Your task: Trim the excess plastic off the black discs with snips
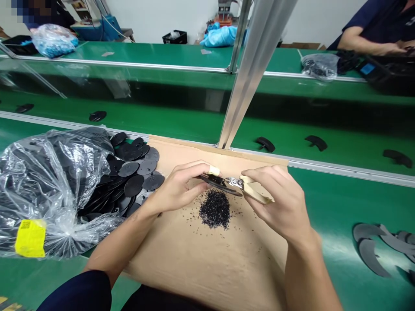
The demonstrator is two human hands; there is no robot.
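Observation:
My left hand (183, 185) pinches a flat black plastic disc (223, 186) by its left side, tilted nearly edge-on. Something pale covers one of its fingertips. My right hand (280, 194) is wrapped round the cream handles of a pair of cutting pliers (256, 190). The metal jaws meet the disc's upper side; whether they are closed on it I cannot tell. Beneath the disc lies a heap of small black plastic bits (214, 210) on brown cardboard (191, 263). Similar black discs (132, 185) are piled to the left of my left hand.
A clear plastic bag (52, 185) of black parts lies at the left. Curved dark pieces (372, 255) rest at the right. A metal post (249, 77) rises behind the cardboard. Black parts sit on the green belt (162, 116). Two people are across the line.

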